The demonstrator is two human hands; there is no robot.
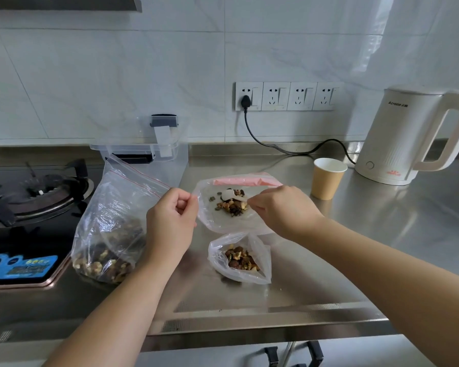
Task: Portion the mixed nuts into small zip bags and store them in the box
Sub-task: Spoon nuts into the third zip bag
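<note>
On the tabletop (pixel 329 260), both hands pinched a small bag (pixel 223 218) of nuts (pixel 232 206) at its mouth: left hand (pixel 170 221) on 1 edge, right hand (pixel 284 210) opposite. Thin, limp film probably slips; best held at the rim.

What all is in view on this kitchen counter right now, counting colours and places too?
large zip bag of mixed nuts: one, clear, red seal line, counter left by stove
small zip bag: one, clear, pink strip, centre, held open, some nuts inside
filled small bag: one, clear, nearer the counter's front edge
storage box: one, clear, at back wall
paper cup: one, tan
kettle: one, white, right
gas stove: one, black, left
wall sockets: four, white
left hand: pinches bag's left edge
right hand: pinches bag's right edge
</note>
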